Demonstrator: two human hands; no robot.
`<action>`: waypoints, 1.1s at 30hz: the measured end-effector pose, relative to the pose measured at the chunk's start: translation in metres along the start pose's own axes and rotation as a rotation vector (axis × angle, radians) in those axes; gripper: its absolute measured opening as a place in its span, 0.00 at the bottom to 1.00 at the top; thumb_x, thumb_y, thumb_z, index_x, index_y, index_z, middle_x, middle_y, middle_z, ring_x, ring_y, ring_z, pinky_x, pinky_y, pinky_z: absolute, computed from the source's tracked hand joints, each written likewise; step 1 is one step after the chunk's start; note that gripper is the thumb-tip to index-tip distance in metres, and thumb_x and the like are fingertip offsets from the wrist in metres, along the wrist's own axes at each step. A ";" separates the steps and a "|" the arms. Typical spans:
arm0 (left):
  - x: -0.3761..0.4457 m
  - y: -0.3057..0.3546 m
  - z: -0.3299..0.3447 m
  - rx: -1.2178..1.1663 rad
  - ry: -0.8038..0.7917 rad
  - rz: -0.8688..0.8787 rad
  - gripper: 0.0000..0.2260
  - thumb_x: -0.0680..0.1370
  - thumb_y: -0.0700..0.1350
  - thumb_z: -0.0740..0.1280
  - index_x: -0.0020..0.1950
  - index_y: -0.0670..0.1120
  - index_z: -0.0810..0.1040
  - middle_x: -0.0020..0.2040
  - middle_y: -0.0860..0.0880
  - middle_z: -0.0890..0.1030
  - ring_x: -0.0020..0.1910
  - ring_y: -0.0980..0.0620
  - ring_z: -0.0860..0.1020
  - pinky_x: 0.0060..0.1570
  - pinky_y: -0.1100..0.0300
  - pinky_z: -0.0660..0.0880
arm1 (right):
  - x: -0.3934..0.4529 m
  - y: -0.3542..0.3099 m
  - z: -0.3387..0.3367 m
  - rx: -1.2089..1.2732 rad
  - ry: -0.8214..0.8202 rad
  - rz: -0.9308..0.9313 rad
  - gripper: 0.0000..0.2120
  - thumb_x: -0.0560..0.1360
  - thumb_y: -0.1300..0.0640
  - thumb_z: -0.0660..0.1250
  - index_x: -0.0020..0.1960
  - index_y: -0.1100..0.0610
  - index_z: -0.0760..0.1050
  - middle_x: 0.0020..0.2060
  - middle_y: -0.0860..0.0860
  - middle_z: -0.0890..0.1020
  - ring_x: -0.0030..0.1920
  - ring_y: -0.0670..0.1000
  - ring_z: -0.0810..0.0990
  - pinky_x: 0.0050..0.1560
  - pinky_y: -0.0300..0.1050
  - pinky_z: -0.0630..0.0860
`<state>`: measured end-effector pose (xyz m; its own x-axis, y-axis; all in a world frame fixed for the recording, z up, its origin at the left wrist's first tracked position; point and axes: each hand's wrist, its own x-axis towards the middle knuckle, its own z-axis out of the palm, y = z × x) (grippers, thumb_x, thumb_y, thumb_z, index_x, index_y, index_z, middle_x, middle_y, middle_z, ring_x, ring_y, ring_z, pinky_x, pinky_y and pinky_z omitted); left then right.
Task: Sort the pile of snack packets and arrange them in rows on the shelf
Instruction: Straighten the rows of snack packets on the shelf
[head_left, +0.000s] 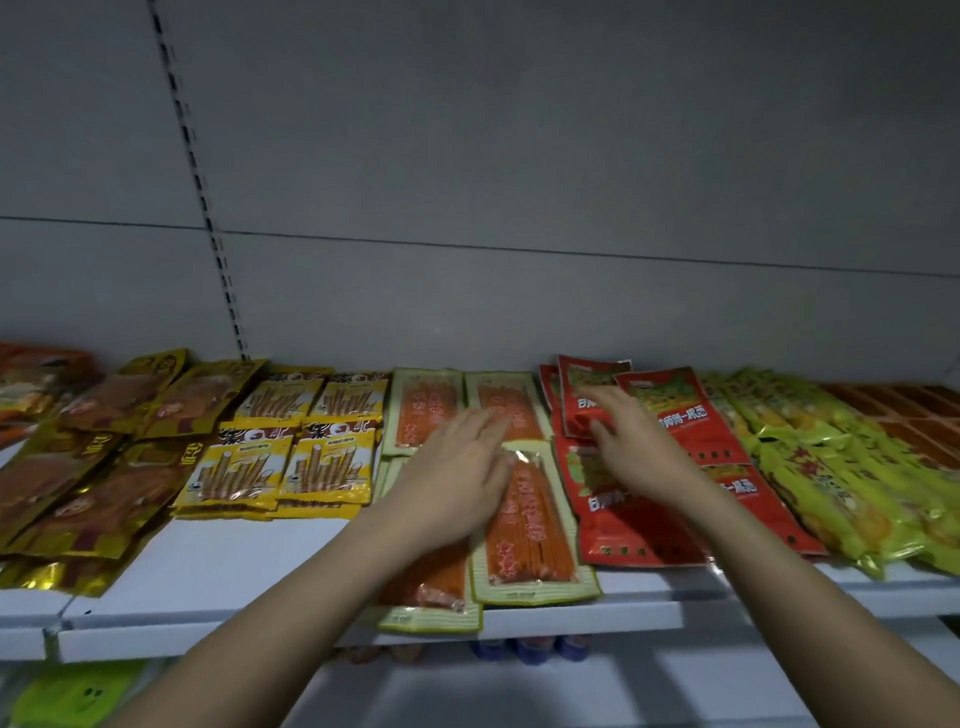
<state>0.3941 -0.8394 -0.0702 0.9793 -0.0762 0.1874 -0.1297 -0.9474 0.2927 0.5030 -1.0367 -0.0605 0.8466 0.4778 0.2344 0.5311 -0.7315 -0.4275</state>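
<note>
A white shelf (218, 566) runs across the view under a grey back panel (519, 156), with a slotted upright (200, 182) at 11 o'clock. Snack packets lie on it in groups by kind: gold packets (98, 478) at 9 o'clock, yellow packets (296, 457) in two rows just right of them, orange packets (524, 525) with pale green borders at the centre, red packets (675, 431) at about 2 o'clock, lime packets (831, 467) at 3 o'clock, and dark orange ones (930, 421) at the far right edge. The front orange packets overhang the shelf lip. The left hand (457, 478) lies flat on the orange packets, fingers straight and together, gripping nothing. The right hand (634, 447) reaches over the red packets with fingers loosely spread, fingertips at the rear red packet; whether it pinches the packet or only touches it cannot be told. Below the shelf, at 6 o'clock, blue caps (530, 649) show, and a lime bag (72, 696) sits at 8 o'clock.
</note>
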 end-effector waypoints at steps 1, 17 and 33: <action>0.013 0.011 0.000 -0.006 -0.014 0.031 0.25 0.86 0.54 0.53 0.82 0.50 0.54 0.82 0.49 0.55 0.81 0.51 0.51 0.78 0.56 0.47 | 0.003 0.017 -0.012 -0.020 -0.016 0.024 0.20 0.81 0.66 0.60 0.72 0.59 0.70 0.71 0.55 0.72 0.72 0.54 0.68 0.71 0.40 0.59; 0.193 0.087 0.080 0.097 -0.230 -0.218 0.23 0.85 0.53 0.54 0.81 0.52 0.60 0.81 0.46 0.58 0.79 0.43 0.57 0.76 0.45 0.59 | 0.082 0.177 -0.040 -0.190 -0.342 -0.110 0.23 0.83 0.55 0.56 0.76 0.57 0.64 0.76 0.56 0.66 0.75 0.58 0.62 0.75 0.51 0.60; 0.177 0.105 0.076 0.145 -0.210 -0.396 0.22 0.85 0.53 0.55 0.79 0.49 0.65 0.74 0.42 0.67 0.69 0.39 0.72 0.69 0.48 0.70 | 0.073 0.196 -0.041 -0.201 -0.293 -0.079 0.23 0.84 0.48 0.54 0.78 0.53 0.61 0.77 0.54 0.62 0.77 0.57 0.59 0.75 0.54 0.61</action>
<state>0.5659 -0.9755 -0.0775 0.9613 0.2523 -0.1107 0.2682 -0.9488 0.1667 0.6700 -1.1652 -0.0911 0.7730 0.6342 -0.0124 0.6148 -0.7539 -0.2314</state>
